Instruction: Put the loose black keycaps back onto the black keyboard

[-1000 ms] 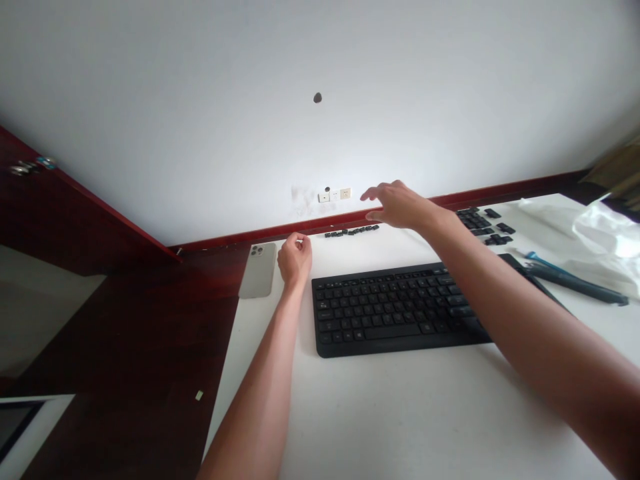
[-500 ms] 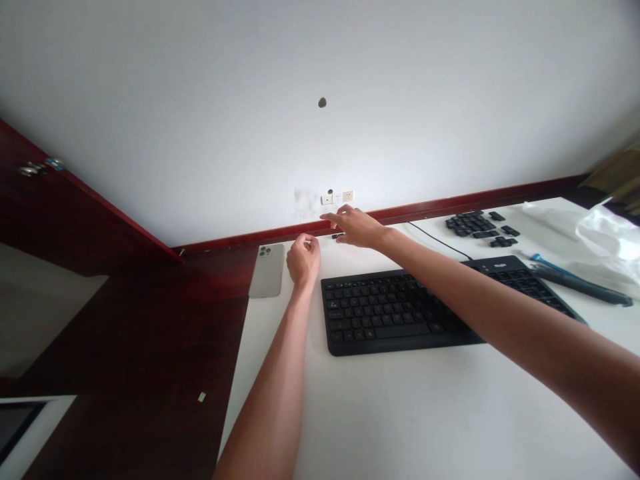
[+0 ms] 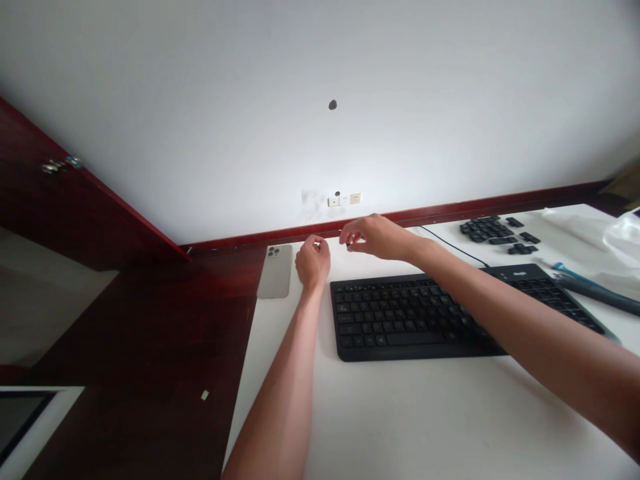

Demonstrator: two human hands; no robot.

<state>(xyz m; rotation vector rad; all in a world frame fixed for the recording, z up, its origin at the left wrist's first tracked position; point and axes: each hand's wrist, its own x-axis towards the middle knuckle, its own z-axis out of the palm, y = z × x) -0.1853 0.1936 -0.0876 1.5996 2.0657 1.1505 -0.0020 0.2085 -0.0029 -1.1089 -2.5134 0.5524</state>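
Note:
A black keyboard (image 3: 400,313) lies on the white table (image 3: 425,413). My left hand (image 3: 313,263) is curled beyond its upper left corner, just right of a pale phone (image 3: 275,272); whatever its fingers may hold is hidden. Past the keyboard's top edge, my right hand (image 3: 375,237) is bent over the table with its fingers curled together, and a small dark spot shows at the fingertips, too small to name. My right forearm crosses above the keyboard and covers part of its keys.
Loose black keycaps (image 3: 487,230) lie at the back right. A blue and black tool (image 3: 600,290) and crumpled clear plastic (image 3: 623,233) are at the far right. A cable (image 3: 453,247) runs behind the keyboard. The wall borders the table's back.
The view has shifted, so the scene sits slightly further right. My right hand's fingers have curled in, and the small dark pieces seen beneath them earlier no longer show. My left hand stays curled.

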